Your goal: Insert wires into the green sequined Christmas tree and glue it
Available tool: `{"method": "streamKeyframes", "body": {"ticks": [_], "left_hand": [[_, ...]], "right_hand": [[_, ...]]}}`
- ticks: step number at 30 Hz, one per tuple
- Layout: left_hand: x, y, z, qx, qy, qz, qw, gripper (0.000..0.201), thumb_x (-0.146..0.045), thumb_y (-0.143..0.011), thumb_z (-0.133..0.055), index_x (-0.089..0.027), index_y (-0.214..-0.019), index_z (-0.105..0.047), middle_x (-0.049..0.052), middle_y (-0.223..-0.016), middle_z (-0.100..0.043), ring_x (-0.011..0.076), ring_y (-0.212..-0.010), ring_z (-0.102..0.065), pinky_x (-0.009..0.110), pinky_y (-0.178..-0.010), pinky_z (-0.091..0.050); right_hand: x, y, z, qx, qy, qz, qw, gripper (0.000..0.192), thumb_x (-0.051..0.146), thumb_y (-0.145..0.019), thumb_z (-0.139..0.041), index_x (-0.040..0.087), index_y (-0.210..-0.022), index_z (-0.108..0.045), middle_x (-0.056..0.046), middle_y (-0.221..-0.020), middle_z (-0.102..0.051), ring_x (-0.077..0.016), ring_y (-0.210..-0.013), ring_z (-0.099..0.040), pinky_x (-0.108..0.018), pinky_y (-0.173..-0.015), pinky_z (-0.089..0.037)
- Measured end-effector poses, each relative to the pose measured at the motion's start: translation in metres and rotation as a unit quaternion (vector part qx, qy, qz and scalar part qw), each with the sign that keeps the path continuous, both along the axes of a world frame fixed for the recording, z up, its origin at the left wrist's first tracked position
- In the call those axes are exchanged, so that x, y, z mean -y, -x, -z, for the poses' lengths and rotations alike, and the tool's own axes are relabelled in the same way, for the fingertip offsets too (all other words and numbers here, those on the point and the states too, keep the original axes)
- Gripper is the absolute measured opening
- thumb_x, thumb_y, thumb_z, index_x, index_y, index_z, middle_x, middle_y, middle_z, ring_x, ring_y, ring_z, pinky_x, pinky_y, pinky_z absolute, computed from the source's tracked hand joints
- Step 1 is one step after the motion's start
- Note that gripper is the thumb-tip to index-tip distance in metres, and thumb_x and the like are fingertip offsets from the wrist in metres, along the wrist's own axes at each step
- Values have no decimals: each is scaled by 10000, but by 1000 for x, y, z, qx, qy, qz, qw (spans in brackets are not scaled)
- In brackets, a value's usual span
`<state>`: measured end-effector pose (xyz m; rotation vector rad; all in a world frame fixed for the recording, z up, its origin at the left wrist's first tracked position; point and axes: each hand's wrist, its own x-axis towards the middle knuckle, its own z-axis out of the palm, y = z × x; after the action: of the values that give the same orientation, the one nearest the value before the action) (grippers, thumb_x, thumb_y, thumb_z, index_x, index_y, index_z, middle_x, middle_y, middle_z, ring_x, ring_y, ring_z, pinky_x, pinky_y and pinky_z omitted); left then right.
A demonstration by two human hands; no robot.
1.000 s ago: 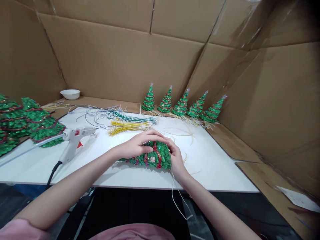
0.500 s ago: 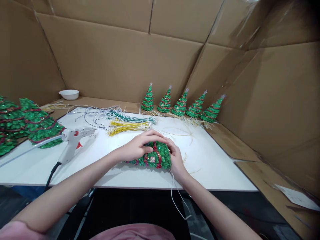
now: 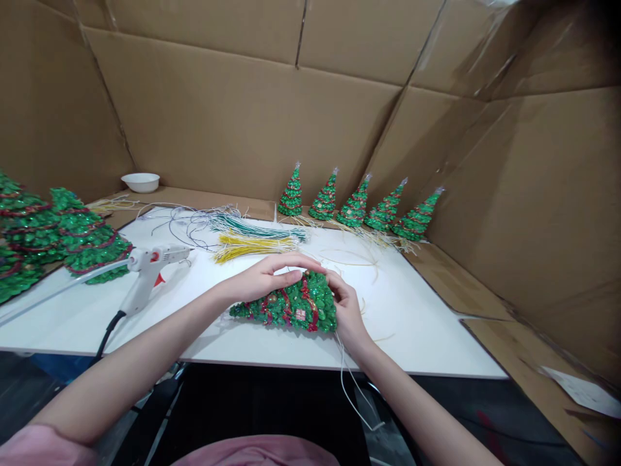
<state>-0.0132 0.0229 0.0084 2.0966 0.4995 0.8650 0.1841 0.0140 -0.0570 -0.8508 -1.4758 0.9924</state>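
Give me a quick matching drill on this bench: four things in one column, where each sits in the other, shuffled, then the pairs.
Things:
1. glue gun
2. white bowl
3. yellow wire bundle
4. sequinned tree

Places:
A. lying on its side between both hands
B. far left corner, by the cardboard wall
C. on the white board, left of the hands
D. mid-board, just beyond the hands

Pairs: 1-C, 2-B, 3-D, 4-A
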Motion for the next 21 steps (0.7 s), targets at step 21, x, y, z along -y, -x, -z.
{"method": "streamKeyframes", "body": {"ticks": [21], "left_hand": [[2, -1, 0, -47, -62, 4, 997, 342, -267, -925, -554, -262, -1267, -567, 76, -1344, -533, 218, -1253, -475, 398, -1087, -332]], "right_hand": [[-1, 2, -1, -22, 18, 9, 1000, 63, 209, -696, -675, 246, -731, -712, -50, -1082, -641, -239, -1049, -589, -320, -823, -492]]}}
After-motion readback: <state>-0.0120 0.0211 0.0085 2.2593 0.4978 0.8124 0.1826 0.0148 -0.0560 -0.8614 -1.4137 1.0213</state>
